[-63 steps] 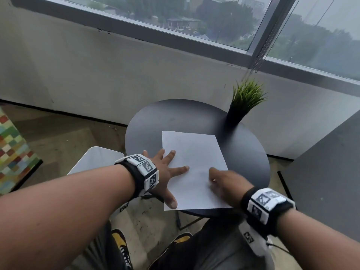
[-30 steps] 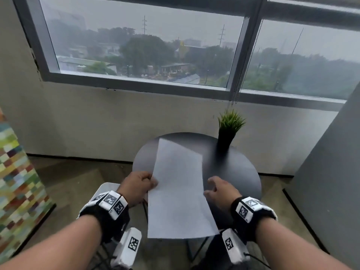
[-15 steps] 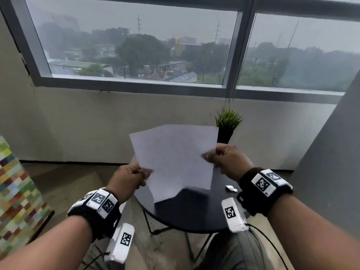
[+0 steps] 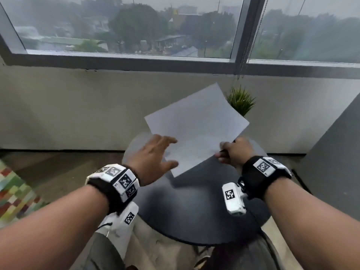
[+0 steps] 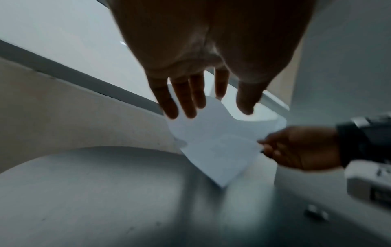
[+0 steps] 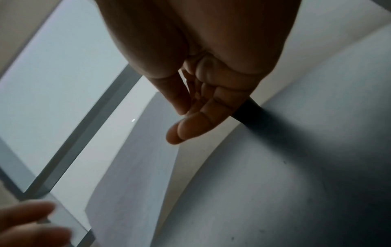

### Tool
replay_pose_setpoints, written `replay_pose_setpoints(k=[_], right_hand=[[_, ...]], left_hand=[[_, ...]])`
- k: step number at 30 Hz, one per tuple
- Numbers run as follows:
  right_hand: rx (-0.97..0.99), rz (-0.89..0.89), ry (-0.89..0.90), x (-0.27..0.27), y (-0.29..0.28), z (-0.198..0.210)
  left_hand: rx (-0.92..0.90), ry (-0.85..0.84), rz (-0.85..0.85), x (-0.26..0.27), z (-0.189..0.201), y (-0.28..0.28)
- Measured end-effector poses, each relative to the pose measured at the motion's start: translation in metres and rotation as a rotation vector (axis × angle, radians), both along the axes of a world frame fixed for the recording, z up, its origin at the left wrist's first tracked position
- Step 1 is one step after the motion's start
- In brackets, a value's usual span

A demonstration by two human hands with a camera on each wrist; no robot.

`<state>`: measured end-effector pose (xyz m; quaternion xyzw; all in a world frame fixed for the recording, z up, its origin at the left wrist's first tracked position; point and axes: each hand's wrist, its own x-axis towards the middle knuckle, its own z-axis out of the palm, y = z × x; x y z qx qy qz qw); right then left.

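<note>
A blank white paper sheet [image 4: 196, 129] hangs tilted in the air above a round dark table [image 4: 194, 207], one corner pointing up. My right hand [image 4: 224, 152] pinches the sheet's lower right edge between thumb and fingers; the left wrist view shows this pinch by the right hand [image 5: 296, 148] on the paper [image 5: 217, 147]. My left hand [image 4: 165, 152] is spread, fingers [image 5: 190, 100] straight, at the sheet's lower left edge. Whether it touches the paper I cannot tell. In the right wrist view the right hand's fingers [image 6: 190, 117] curl over the sheet [image 6: 148, 150].
A small potted green plant [image 4: 240, 102] stands at the table's far right, partly behind the sheet. A small pale object [image 5: 316, 213] lies on the tabletop. Beyond are a low wall and window; a grey panel [image 4: 331, 152] stands right, a multicoloured surface [image 4: 13, 195] left.
Half a second ago both hands gripped the raised sheet. Now the left hand has let go and spread its fingers, and the sheet has swung round in the right hand's pinch.
</note>
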<state>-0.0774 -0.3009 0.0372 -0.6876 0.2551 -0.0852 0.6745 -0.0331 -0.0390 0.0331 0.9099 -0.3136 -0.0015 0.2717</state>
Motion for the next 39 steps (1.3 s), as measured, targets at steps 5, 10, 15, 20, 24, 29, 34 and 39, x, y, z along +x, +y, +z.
replay_pose_setpoints(k=[5,10,15,20,24,29,34,39], right_hand=[[0.197,0.066,0.072,0.002,-0.011,-0.030],[-0.706,0.473,0.309,-0.012,-0.052,-0.031],[-1.193,0.933,0.455,-0.049,-0.063,-0.035],[-1.251,0.867,0.329,-0.035,-0.074,-0.040],[-1.238,0.793,0.254,-0.005,-0.079,-0.038],[-0.988,0.743,0.245,0.040,-0.077,-0.030],[-0.980,0.772,0.280,0.104,-0.079,-0.034],[-1.010,0.619,0.344,0.153,-0.084,-0.043]], left_hand=[[0.551,0.153,-0.130,0.039,-0.049,-0.031],[0.636,0.136,-0.085,0.074,-0.065,-0.039],[0.617,0.169,-0.075,0.091,-0.067,-0.031],[0.599,0.185,-0.101,0.092,-0.062,-0.030],[0.628,0.182,-0.156,0.093,-0.063,-0.024],[0.642,0.212,-0.214,0.109,-0.059,-0.027],[0.647,0.236,-0.245,0.130,-0.051,-0.036],[0.650,0.333,-0.223,0.151,-0.033,-0.044]])
